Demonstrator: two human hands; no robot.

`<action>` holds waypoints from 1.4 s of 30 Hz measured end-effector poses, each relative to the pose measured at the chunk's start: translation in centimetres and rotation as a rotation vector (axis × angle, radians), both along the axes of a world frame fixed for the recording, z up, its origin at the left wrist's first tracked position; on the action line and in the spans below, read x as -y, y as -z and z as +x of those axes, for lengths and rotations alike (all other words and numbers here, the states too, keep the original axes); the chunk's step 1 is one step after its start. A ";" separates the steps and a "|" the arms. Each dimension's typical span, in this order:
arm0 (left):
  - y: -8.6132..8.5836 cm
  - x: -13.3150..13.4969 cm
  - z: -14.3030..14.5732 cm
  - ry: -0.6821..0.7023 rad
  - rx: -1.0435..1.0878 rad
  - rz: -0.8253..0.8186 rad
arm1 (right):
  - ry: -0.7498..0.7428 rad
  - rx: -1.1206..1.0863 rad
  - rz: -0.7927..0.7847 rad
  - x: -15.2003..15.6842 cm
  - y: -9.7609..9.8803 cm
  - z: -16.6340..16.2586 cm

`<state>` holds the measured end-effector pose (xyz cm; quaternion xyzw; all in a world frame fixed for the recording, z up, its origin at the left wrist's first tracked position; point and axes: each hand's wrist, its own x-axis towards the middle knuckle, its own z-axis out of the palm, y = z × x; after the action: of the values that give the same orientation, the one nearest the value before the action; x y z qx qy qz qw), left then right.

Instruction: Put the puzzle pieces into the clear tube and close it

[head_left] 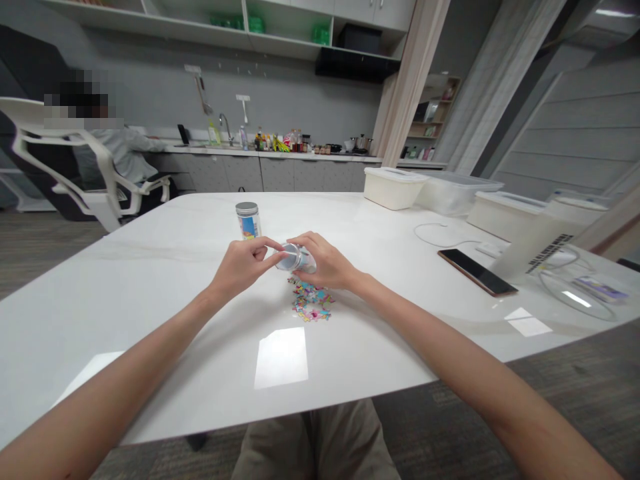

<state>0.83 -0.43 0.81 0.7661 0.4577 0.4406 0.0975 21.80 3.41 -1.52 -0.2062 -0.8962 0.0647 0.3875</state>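
A small clear jar (308, 260) with a silvery rim lies tilted in my right hand (327, 261), its round end turned towards me and to the left. My right fingers wrap around its side. At that rim, my left hand (245, 263) pinches with thumb and forefinger; whether it grips the rim or something thin there is too small to tell. Below the jar, a loose heap of colourful jigsaw puzzle pieces (311, 300) lies on the white table (200, 360). Behind my left hand stands a second jar (248, 221), upright, with a silver lid and a colourful label.
To the right lie a dark phone (477, 271), a white cable (440, 239) and a whitish upright container (540, 243). Lidded bins (395, 188) line the far right edge. A person (117, 150) sits in a white chair at the left, near a kitchen counter (285, 155).
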 end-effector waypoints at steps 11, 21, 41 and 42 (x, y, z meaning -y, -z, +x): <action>-0.2 -0.4 -0.2 0.008 -0.214 -0.158 | 0.397 -0.687 -0.483 -3.5 0.4 0.8; 2.2 -0.8 0.1 -0.010 -0.762 -0.377 | 0.405 -0.678 -0.506 -2.9 0.4 0.3; 2.1 -1.1 -0.2 0.006 -0.802 -0.397 | 0.439 -0.478 -0.447 -3.2 1.3 0.3; 2.1 -1.1 -0.2 0.004 -0.804 -0.397 | 0.442 -0.457 -0.445 -3.2 1.4 0.3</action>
<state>0.60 0.69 -1.27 0.8438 0.5334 0.0112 0.0577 22.09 6.58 -2.88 -0.4537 -0.6847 0.2167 0.5276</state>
